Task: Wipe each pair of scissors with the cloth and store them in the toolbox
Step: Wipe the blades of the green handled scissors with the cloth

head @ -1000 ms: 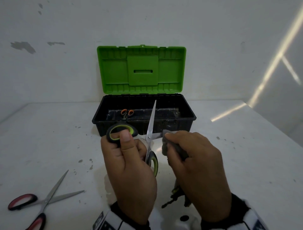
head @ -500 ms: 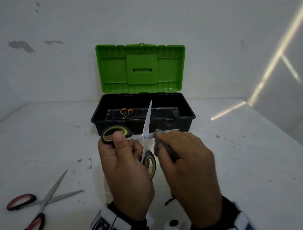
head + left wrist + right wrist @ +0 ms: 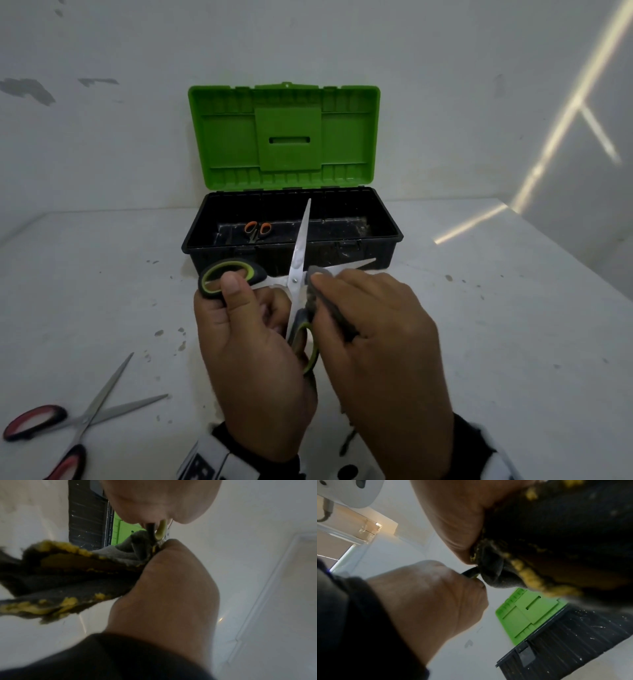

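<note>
**Scissors, cloth and toolbox: items from left to right**

Red-handled scissors (image 3: 65,423): lie on the white table (image 3: 496,342) at its near left corner, blades spread open, untouched.

Left hand (image 3: 246,346): fingers curled round the green-and-black handles of the green-handled scissors (image 3: 296,274), thumb pressed on the upper loop. These scissors are held above the table in front of the toolbox, blades spread wide; one blade points up and away, the other points right.

Toolbox (image 3: 383,219): black tub with green lid (image 3: 284,137) standing upright and open, at the back of the table against the wall. Small orange-handled scissors (image 3: 257,229) lie inside, left of centre.

Right hand (image 3: 380,346): grips a dark grey cloth (image 3: 313,291) with a yellow frayed edge, pinching it onto the right-pointing blade just beside the pivot.
</note>
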The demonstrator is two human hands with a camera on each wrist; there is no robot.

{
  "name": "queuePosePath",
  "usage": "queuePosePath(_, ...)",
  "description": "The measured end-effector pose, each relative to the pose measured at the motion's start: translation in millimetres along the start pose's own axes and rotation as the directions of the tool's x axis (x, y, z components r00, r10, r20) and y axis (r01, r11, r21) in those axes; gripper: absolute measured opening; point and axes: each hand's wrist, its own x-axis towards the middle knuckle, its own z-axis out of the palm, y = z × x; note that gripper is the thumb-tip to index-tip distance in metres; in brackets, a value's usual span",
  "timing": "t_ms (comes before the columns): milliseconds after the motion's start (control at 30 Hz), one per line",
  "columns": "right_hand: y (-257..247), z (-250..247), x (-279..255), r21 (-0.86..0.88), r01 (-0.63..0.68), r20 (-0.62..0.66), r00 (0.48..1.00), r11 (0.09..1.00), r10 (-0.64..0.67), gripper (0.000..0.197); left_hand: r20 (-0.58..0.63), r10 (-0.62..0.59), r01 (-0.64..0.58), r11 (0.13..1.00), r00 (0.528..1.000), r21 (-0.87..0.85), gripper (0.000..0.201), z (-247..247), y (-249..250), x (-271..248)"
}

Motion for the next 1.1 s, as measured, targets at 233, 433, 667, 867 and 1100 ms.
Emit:
queuePosePath(233,14.6,-10.8,2.5,-0.018,-0.094,-0.059,0.994,0.995,0.092,0.021,0.025,0.008,-0.007,0.999,1.000,-0.042,0.026,-2.0,4.1,0.2)
queuePosePath(433,-2.6,-7.3,2.9,0.018,-0.003,-0.032,0.999,1.000,0.004,0.023,0.043,-0.019,0.021,0.999,0.999,-0.043,0.029,-1.5,9.0,2.0)
queuePosePath(667,16.1,-16.0,5.9,0.003,-0.094,-0.127,0.987,0.996,0.094,0.023,0.073,-0.023,0.028,0.997,0.997,-0.066,0.027,-2.1,9.0,1.7)
queuePosePath(867,8.7,-13.6,4.1,-0.005,-0.026,-0.100,0.995,1.000,0.025,0.019,0.081,-0.069,0.077,0.991,0.994,-0.105,0.028,-1.1,11.1,3.1)
queuePosePath(1100,41.8,-32.1,6.1,0.007,-0.177,-0.146,0.974,0.984,0.176,0.019,0.063,-0.046,0.048,0.998,0.997,-0.030,0.027,-3.4,10.0,4.0)
